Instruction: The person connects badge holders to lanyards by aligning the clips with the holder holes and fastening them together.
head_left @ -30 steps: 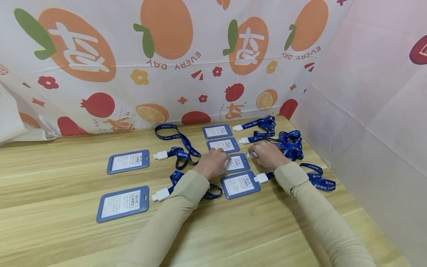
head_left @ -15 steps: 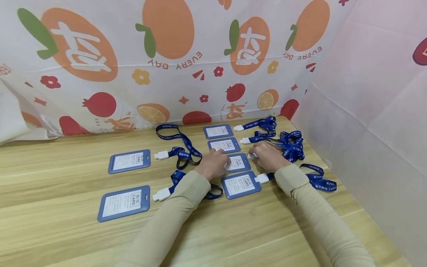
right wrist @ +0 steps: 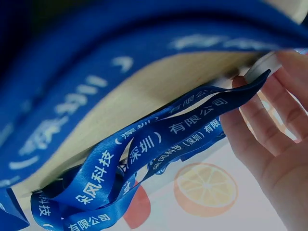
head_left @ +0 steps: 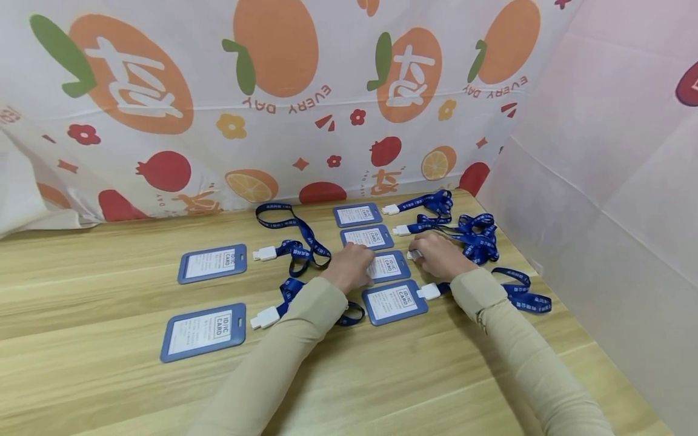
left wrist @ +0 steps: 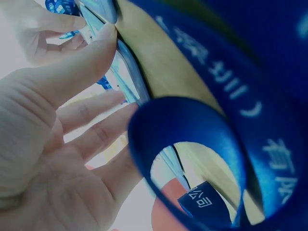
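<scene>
My left hand (head_left: 349,266) is at the left end of a blue ID badge holder (head_left: 388,267), third from the back in the right-hand column. Thumb and fingers hold its edges in the left wrist view, and the hand hides its left end in the head view. Just right of that holder, my right hand (head_left: 440,255) pinches the white plastic clip (head_left: 414,255) of a blue lanyard. The clip's tip faces the slotted end of the holder, a short gap away. From the clip, the printed lanyard strap (right wrist: 199,113) trails off under the right hand.
Two holders (head_left: 357,214) (head_left: 366,237) lie behind, their lanyard clips beside them. Nearest in the column, another holder (head_left: 395,302) has a clip (head_left: 429,291) at its slot. Further left are two holders (head_left: 212,264) (head_left: 203,332) with loose lanyards (head_left: 297,248). A printed cloth (head_left: 207,121) hangs behind the table.
Both hands stay nearly still at the holder and the clip. The whole scene shifts slightly right in the head view.
</scene>
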The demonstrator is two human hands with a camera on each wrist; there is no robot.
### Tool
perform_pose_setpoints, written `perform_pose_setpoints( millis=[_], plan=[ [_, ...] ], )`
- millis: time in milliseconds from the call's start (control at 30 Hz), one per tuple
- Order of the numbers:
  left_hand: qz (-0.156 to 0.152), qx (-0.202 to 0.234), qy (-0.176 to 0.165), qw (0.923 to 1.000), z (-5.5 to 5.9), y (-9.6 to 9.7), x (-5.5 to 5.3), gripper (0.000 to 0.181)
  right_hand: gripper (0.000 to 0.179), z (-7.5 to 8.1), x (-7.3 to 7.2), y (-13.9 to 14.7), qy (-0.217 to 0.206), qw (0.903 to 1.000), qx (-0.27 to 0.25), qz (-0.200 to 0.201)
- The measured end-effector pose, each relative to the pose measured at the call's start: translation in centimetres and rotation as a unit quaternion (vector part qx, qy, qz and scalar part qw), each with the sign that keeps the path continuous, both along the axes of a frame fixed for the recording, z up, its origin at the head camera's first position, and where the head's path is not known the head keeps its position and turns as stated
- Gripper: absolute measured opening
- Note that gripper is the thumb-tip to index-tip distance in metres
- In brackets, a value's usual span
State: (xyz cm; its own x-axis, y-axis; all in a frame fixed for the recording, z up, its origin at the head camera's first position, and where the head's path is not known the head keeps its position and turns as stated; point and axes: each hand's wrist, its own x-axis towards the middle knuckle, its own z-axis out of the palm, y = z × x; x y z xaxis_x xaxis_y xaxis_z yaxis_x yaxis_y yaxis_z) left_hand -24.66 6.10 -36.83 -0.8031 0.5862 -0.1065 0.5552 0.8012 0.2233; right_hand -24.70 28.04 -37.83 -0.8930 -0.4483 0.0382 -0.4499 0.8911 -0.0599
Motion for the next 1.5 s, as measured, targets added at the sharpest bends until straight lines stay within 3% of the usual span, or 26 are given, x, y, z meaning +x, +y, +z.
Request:
perform_pose_setpoints(
  millis=[767,1167,1500],
  plan=[
    [0.014,0.021,-0.007,0.9996,-0.07,0.09,-0.16,0.036,0.024,0.19,0.26,0.18,-0.02,0.9995,0.021,-0.012],
    [0.02,0.011,-0.018,0.9996,0.17,0.07,0.01,0.038,0.021,0.23,0.33,0.22,-0.019,0.9995,0.018,0.014],
    [0.019,0.017,-0.008,0.9997,0.15,-0.09,-0.12,0.039,0.022,0.43,0.2,0.06,-0.009,0.9989,0.021,0.04]
  ],
)
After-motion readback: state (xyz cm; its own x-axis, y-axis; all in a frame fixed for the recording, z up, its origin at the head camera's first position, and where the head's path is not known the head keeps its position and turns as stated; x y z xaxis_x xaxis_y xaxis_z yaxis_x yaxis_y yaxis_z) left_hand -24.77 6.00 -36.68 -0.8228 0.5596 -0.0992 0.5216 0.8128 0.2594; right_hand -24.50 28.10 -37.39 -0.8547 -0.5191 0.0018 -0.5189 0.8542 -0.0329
